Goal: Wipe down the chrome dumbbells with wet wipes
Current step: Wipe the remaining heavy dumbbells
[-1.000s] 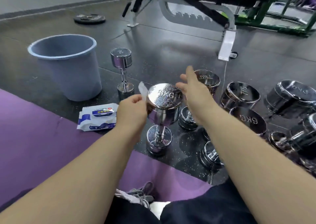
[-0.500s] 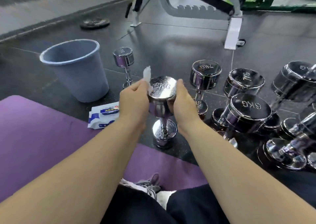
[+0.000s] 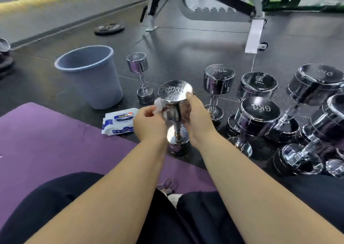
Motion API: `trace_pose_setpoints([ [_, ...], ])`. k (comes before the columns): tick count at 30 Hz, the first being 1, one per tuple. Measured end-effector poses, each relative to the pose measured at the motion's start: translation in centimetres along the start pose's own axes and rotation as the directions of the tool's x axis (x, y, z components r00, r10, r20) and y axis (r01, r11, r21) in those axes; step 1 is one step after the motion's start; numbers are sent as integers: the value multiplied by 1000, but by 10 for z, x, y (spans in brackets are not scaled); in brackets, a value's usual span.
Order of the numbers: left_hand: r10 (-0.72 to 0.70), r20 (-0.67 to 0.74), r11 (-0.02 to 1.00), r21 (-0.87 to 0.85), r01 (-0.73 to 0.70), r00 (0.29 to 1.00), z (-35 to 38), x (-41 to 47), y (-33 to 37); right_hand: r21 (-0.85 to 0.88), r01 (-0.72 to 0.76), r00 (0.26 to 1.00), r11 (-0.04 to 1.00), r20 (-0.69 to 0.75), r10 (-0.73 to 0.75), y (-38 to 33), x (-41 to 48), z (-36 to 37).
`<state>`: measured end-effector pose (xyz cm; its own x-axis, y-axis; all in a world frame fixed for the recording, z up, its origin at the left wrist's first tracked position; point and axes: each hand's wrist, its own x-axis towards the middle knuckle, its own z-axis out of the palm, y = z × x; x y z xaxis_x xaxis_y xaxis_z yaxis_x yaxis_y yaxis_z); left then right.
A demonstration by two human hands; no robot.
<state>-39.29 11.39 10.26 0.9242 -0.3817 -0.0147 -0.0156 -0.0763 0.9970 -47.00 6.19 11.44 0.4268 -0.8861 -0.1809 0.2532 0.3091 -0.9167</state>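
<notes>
chrome 8kg dumbbell (image 3: 175, 93) upright; r hand (image 3: 197, 117) grips head, l hand (image 3: 149, 121) pinches wipe (image 3: 159, 105) on it.

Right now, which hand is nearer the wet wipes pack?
Left. The left hand sits just right of the wipes pack, pinching a wipe; the right hand is beyond, on the far side of the 8KG dumbbell.

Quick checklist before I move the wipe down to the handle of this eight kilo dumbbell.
1. Wipe in hand: ok, left hand pinches the wet wipe.
2. Dumbbell steadied: ok, right hand grips the upper head of the 8KG dumbbell.
3. Standing on its lower head on the floor: ok.
4. Room on the right: ok, the 7KG dumbbell stands apart.
5. Bin for the used wipe: ok, open, to the left.
6. Wipe clean enough: cannot tell.
</notes>
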Motion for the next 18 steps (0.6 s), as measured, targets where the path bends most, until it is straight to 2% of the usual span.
trace_pose_setpoints([
  [3,42,71,995,83,-48,997,0,-14,-4,53,-48,999,997,5,48,-5,-6,-12],
  [5,52,58,998,40,-54,997,1,-15,-2,70,-62,998,996,-9,63,-7,-11,-12],
  [6,24,29,1000,-5,-24,999,2,-12,-2,67,-79,997,995,-15,80,-6,-14,-12],
  [8,-119,-8,988,-98,117,993,4,-9,-5,76,-128,991,989,-38,132,-7,-21,-13],
  [10,-217,50,963,-152,222,975,4,-10,-12,109,-170,982,979,-68,178,-6,-25,-15],
  [15,-44,-2,987,-153,43,999,2,-6,5,173,-200,960,964,-164,228,-7,-25,-17],
  [16,-17,10,992,-125,18,1000,1,-8,6,177,-197,956,964,-184,229,-4,-23,-15],
  [18,71,47,995,66,-74,996,-3,-20,3,194,-192,953,962,-199,230,2,-22,-9],
])
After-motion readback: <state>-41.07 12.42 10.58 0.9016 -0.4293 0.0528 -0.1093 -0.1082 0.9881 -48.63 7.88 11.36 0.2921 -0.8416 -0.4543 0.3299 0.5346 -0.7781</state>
